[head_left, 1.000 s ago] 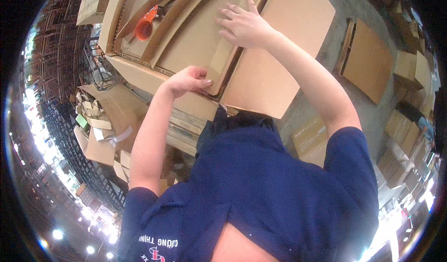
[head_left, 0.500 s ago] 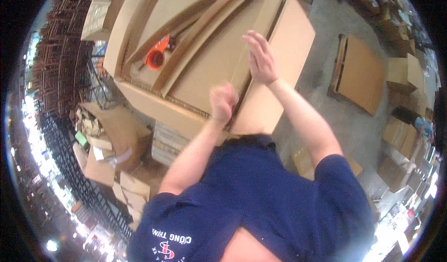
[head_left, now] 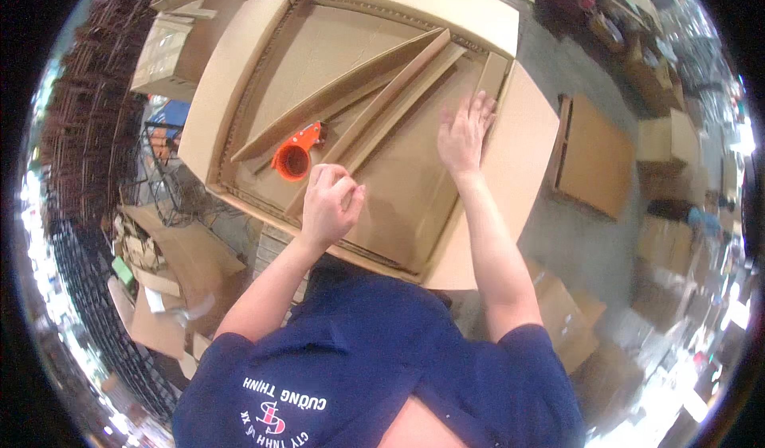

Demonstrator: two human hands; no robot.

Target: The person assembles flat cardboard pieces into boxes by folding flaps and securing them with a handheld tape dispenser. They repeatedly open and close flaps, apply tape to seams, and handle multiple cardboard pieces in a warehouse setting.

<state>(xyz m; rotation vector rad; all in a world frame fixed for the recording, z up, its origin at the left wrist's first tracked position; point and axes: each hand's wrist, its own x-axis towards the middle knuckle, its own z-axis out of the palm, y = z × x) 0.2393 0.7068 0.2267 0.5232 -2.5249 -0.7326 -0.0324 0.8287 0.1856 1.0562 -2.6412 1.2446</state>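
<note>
A large cardboard box with its flaps folded outward lies before me. Inside it, long folded cardboard strips run diagonally across a flat cardboard panel. My left hand is curled closed above the near ends of the strips, and its palm is hidden. My right hand has its fingers stretched out along a narrow cardboard strip at the box's right inner edge. An orange tape dispenser lies in the box, just beyond my left hand and left of the diagonal strips.
A flat brown cardboard stack lies on the grey floor to the right. More cartons stand past it. An open box with scraps is at the lower left, below a dark metal frame. Tall dark stacks rise at the far left.
My left hand has moved left, from the box's near right corner to the strips' near ends. My right hand now lies farther right, along the edge strip. More of the box shows.
</note>
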